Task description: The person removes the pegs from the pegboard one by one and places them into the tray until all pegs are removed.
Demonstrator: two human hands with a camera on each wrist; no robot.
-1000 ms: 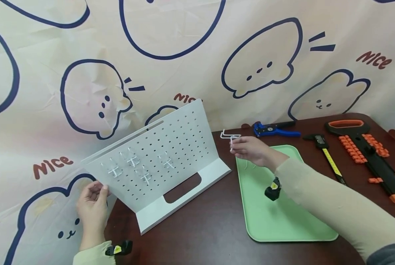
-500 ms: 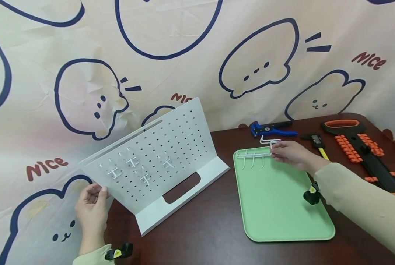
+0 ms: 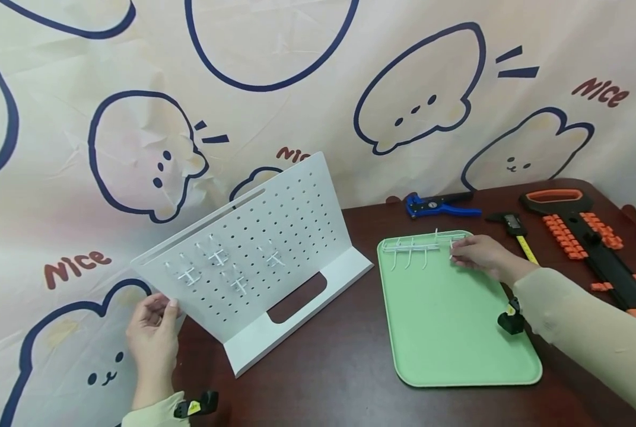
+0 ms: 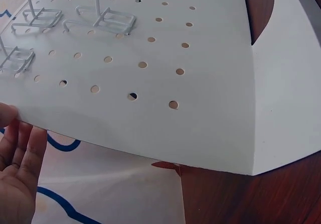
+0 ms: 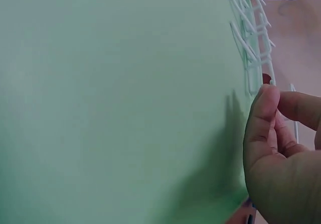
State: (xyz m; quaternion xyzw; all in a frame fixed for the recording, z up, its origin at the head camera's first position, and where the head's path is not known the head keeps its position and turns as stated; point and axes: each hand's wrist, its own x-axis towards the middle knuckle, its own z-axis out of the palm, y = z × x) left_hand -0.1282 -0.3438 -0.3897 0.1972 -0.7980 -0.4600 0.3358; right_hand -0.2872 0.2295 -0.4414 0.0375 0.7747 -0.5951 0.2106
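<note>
A white metal pegboard [image 3: 291,237] leans at an angle on the dark table, with several white wire hooks [image 3: 218,257] fixed in its holes. My left hand [image 3: 152,338] grips its left edge; the left wrist view has the thumb on the board's front and the fingers [image 4: 36,146] behind. At the far edge of the green tray [image 3: 446,320], my right hand [image 3: 478,256] pinches a white wire hook, mostly covered by the fingers [image 5: 261,118]. Just left of that hand, a white wire rack [image 3: 411,248] with several prongs lies on the tray.
Behind the tray lie blue-handled pliers [image 3: 441,207]. To the right are a digital caliper [image 3: 515,228] with a yellow scale and a black tool [image 3: 590,237] with orange parts. A printed cloth [image 3: 296,107] hangs behind the table [image 3: 328,362].
My right hand has carried the wire hook from beside the pegboard rightward and down to the tray's far edge. My left hand stays on the board's edge.
</note>
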